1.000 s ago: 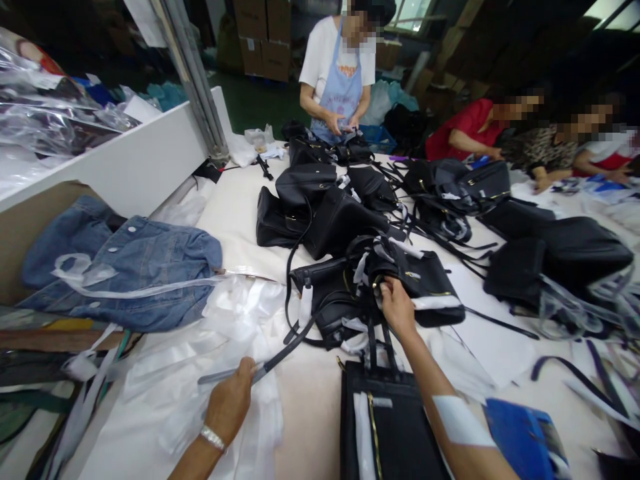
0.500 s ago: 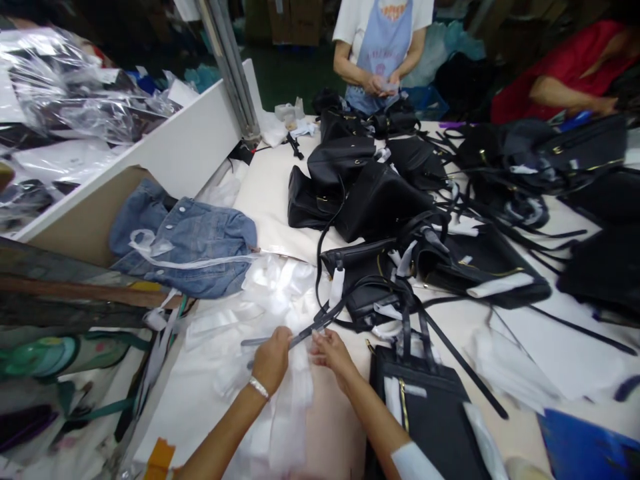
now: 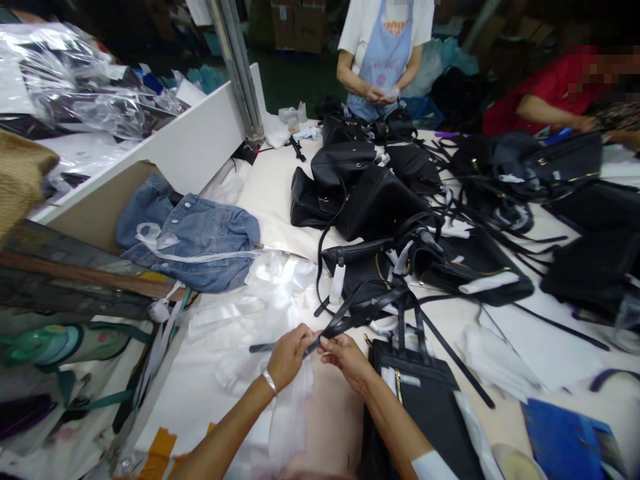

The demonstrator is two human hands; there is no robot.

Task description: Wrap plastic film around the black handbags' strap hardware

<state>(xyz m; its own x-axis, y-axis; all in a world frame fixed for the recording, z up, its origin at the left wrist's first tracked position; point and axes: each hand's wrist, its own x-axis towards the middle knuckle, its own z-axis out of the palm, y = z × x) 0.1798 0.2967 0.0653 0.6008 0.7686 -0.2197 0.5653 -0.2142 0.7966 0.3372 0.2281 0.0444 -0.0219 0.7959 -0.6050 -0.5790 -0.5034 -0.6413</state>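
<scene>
A narrow black strap (image 3: 345,321) runs from the pile of bags down between my hands. My left hand (image 3: 289,357) pinches it, and the loose end sticks out to the left past my knuckles. Close beside it, my right hand (image 3: 344,359) grips the same strap between thumb and fingers. Something pale and thin shows on the strap between the fingertips; what it is I cannot make out. Under my hands lie translucent white wrapping strips (image 3: 280,293). A black handbag (image 3: 425,400) with a gold zip stands close to my right forearm.
Several black bags (image 3: 380,200) are heaped across the middle of the table. A denim jacket (image 3: 200,233) lies at the left by a white partition (image 3: 200,140). At the right are white sheets (image 3: 545,347) and a blue object (image 3: 565,433). Two people work across the table.
My hands have come closer together on the strap, the left one moving right. The fingers of my right hand have closed on the strap. The view has shifted slightly.
</scene>
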